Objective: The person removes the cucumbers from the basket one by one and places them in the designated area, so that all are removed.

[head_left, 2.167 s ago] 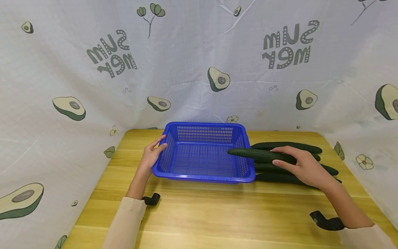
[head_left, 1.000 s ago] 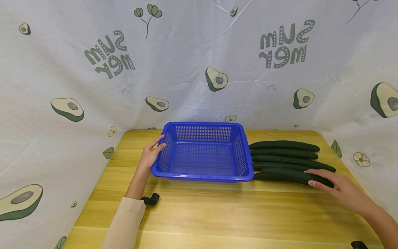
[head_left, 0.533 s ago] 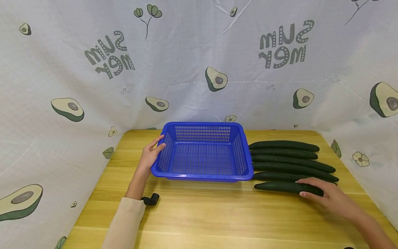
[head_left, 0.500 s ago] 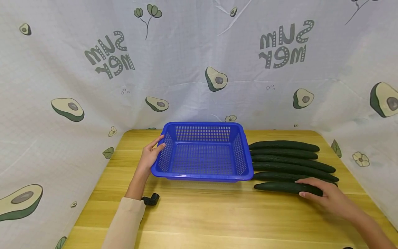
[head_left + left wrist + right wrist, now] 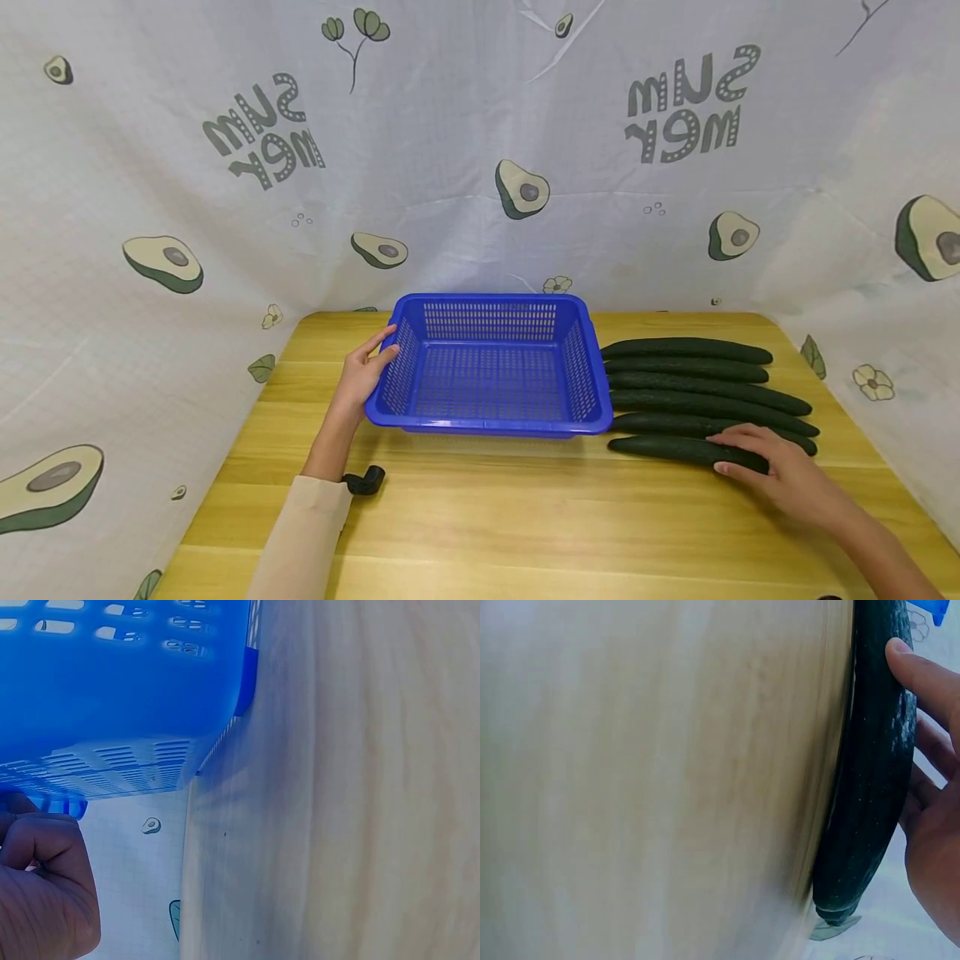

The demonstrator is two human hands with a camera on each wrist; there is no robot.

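In the head view my left hand (image 5: 360, 377) grips the left rim of a blue plastic basket (image 5: 491, 430), thumb on the inner side. The left wrist view shows that hand (image 5: 46, 889) with bent fingers at the basket's slotted wall (image 5: 120, 697). My right hand (image 5: 783, 473) holds the nearest cucumber (image 5: 667, 447) from above, thumb on the near side and fingers over the far side. Seen from the right wrist, this dark green cucumber (image 5: 874, 765) lies on the table between thumb and fingers. Nothing lies inside the basket.
Behind the held cucumber, several more cucumbers (image 5: 690, 387) lie side by side, their left ends at the basket's right wall. All stand on a wooden table (image 5: 510, 525). A white cloth (image 5: 450, 125) with avocado prints hangs around the back and sides.
Earlier my right hand held a cucumber over the basket's right rim; it then went to the row's near end. The nearest cucumber has since shifted slightly left. My left hand stays put.
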